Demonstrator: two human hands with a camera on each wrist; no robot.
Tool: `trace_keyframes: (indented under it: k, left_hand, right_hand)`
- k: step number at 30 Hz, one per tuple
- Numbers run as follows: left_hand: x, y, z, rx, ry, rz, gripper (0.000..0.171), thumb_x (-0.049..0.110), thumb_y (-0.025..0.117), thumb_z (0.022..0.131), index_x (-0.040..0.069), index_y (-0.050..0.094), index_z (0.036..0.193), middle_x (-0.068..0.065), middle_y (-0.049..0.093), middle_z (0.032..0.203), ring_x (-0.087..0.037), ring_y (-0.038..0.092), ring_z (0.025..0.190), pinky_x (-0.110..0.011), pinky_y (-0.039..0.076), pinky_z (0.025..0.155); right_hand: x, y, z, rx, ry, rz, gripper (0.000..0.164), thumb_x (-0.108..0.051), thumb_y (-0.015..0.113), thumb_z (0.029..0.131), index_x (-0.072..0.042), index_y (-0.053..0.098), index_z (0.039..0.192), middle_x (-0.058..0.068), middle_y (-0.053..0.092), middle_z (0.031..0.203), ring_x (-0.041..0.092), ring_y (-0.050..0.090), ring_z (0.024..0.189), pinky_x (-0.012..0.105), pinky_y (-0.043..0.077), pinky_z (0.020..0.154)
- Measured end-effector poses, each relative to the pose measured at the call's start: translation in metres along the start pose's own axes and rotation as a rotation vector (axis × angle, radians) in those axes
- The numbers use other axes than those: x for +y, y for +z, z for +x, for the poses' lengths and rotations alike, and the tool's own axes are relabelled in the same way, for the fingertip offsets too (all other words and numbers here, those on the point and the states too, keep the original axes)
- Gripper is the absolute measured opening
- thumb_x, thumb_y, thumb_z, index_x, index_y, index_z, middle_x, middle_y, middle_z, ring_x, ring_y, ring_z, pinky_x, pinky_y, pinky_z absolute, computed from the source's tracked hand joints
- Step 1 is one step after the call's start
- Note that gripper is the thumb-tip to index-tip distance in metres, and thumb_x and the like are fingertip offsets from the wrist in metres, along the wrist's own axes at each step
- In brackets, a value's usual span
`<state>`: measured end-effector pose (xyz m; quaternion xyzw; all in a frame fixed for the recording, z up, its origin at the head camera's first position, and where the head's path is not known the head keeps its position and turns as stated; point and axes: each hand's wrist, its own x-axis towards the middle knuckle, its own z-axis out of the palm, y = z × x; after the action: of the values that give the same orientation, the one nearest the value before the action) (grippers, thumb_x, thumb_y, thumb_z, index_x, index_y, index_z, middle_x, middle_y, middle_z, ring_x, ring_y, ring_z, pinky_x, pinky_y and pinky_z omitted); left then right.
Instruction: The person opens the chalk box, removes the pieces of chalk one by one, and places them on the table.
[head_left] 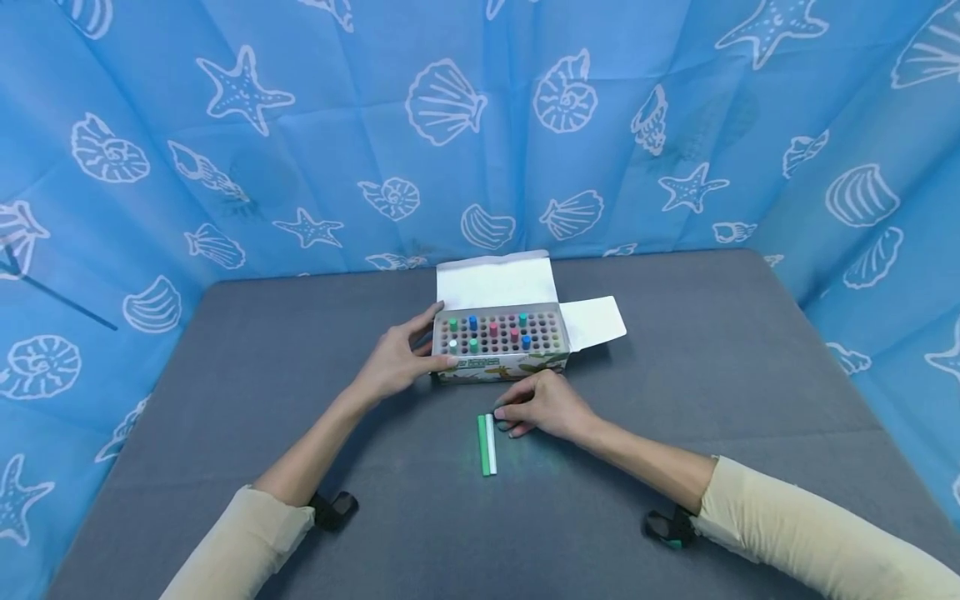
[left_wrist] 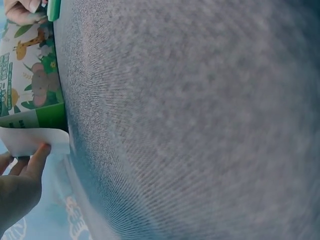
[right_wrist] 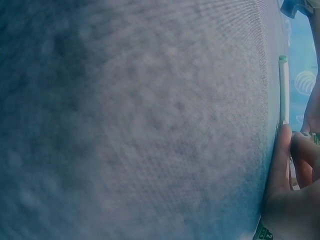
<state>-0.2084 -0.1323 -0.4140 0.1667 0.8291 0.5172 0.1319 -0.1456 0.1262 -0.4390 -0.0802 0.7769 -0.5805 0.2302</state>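
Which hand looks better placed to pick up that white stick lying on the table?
Probably the right hand: it is right by the far end of the white stick. The left hand is farther off and holds the left end of the open box.

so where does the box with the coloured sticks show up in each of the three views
Head: the box sits near the middle of the picture.
Left wrist: upper left, its printed side running down along the left edge.
Right wrist: mostly hidden behind the right hand; only small bits seem to show near the right edge.
Shared landmark: the right hand, visible in all three.
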Motion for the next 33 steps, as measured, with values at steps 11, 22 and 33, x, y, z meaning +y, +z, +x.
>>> trace_keyframes:
  k: [11, 22, 33]
  left_hand:
    - [0.001, 0.002, 0.0, 0.002, -0.001, -0.024, 0.087, 0.017, 0.078, 0.088, 0.017, 0.026, 0.158, -0.012, 0.03, 0.16, -0.028, 0.03, 0.146, -0.038, 0.039, 0.115]
    - [0.0, 0.001, 0.0, -0.001, 0.007, -0.036, 0.088, 0.017, 0.079, 0.088, 0.018, 0.025, 0.158, -0.013, 0.031, 0.159, -0.029, 0.03, 0.146, -0.04, 0.04, 0.114]
    - [0.0, 0.002, 0.0, 0.004, 0.007, -0.048, 0.09, 0.016, 0.08, 0.086, 0.017, 0.026, 0.158, -0.016, 0.033, 0.158, -0.031, 0.032, 0.145, -0.041, 0.041, 0.113]
  right_hand:
    - [-0.002, -0.002, -0.002, -0.029, -0.018, -0.01, 0.018, -0.008, 0.072, 0.092, 0.003, 0.074, 0.105, 0.011, 0.073, 0.086, 0.021, 0.071, 0.066, 0.035, 0.064, 0.063]
    - [-0.009, -0.011, -0.005, -0.056, -0.156, -0.062, 0.018, -0.01, 0.071, 0.093, 0.003, 0.073, 0.106, 0.014, 0.073, 0.09, 0.025, 0.071, 0.076, 0.036, 0.064, 0.067]
    - [-0.028, -0.028, -0.01, -0.047, -0.235, -0.141, 0.02, -0.015, 0.07, 0.094, -0.001, 0.074, 0.108, 0.014, 0.073, 0.092, 0.03, 0.07, 0.08, 0.048, 0.062, 0.071]
